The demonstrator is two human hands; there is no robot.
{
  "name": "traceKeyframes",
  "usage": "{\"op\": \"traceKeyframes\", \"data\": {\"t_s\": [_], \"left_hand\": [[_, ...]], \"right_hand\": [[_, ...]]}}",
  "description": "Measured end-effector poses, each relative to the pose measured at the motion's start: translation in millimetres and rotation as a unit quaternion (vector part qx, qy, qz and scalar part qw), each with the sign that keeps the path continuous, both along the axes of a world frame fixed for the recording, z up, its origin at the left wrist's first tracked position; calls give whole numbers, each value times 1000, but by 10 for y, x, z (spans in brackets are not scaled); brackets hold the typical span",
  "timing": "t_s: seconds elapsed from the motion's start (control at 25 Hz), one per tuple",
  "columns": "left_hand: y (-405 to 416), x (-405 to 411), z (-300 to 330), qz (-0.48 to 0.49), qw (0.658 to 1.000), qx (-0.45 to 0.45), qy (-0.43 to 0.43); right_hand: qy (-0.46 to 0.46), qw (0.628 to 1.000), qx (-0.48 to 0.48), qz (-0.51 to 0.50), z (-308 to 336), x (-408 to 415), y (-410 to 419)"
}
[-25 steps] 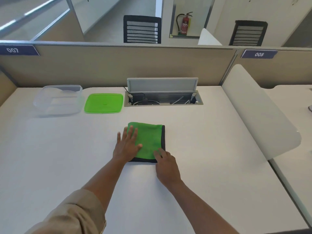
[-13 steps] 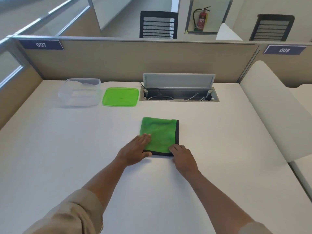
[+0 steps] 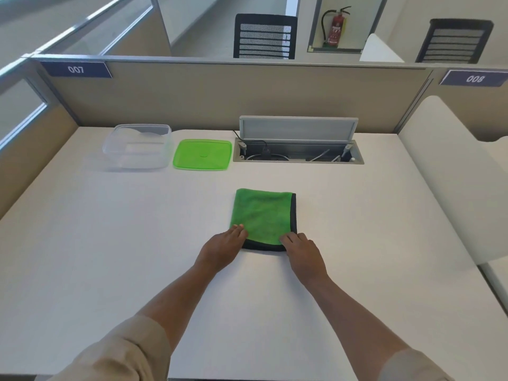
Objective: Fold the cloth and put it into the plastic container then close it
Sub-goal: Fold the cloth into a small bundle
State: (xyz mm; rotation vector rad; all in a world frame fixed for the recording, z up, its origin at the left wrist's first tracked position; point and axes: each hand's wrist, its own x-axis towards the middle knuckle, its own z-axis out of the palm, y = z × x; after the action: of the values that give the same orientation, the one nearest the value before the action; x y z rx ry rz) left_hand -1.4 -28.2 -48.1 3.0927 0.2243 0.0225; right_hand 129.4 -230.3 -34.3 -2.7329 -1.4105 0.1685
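A green cloth [image 3: 264, 215] with a dark border lies folded into a rectangle in the middle of the white desk [image 3: 110, 257]. My left hand [image 3: 224, 250] holds its near left corner, fingers lying over the edge. My right hand [image 3: 302, 250] pinches the near right corner with curled fingers. The clear plastic container [image 3: 137, 147] stands open and empty at the back left. Its green lid [image 3: 203, 154] lies flat beside it on the right, apart from it.
An open cable tray [image 3: 298, 149] with a raised flap is sunk into the desk behind the cloth. A beige partition [image 3: 233, 92] closes the back. A white rounded divider [image 3: 445, 188] borders the right side.
My left hand has slid back from the cloth's top to its near left corner. My right hand stayed at the near right corner. The camera view has shifted left.
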Motion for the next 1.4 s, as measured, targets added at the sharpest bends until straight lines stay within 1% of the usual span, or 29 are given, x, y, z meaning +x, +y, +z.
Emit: {"op": "traceKeyframes", "data": {"t_s": [0.04,0.2,0.32,0.4,0.6,0.72,0.8,0.88,1.04,1.08,1.24,1.32,1.4], "left_hand": [[14,33,17,18,1000,-4,21],[92,86,10,51,997,-13,63],[199,2,-66,61,990,-78,100],[274,-44,-95,58,987,-109,106],[262,-67,-152,31,995,-78,57],[226,-104,-184,9,997,-71,10],[212,-108,-182,-13,998,-51,-25],[224,-77,-177,-22,999,-22,-41],[277,91,-43,21,998,-26,56],[288,121,-6,30,997,-25,69],[330,195,72,50,993,-53,87],[351,168,56,47,993,-71,87],[393,59,24,33,990,-111,83]], "right_hand": [[-2,1000,0,2,4,-1,4],[-20,1000,4,7,9,11,5],[-36,999,12,20,13,0,-4],[-53,998,13,34,24,-4,-4],[-79,996,13,40,26,21,55],[-67,997,18,43,17,53,74],[-57,997,14,49,-9,63,42],[-50,997,10,49,-38,57,6],[-68,997,0,37,-58,46,11],[-78,996,3,39,-57,46,17],[-111,992,2,54,-54,40,42],[-113,992,-4,46,-33,48,90],[-104,994,-1,38,-14,73,151]]}}
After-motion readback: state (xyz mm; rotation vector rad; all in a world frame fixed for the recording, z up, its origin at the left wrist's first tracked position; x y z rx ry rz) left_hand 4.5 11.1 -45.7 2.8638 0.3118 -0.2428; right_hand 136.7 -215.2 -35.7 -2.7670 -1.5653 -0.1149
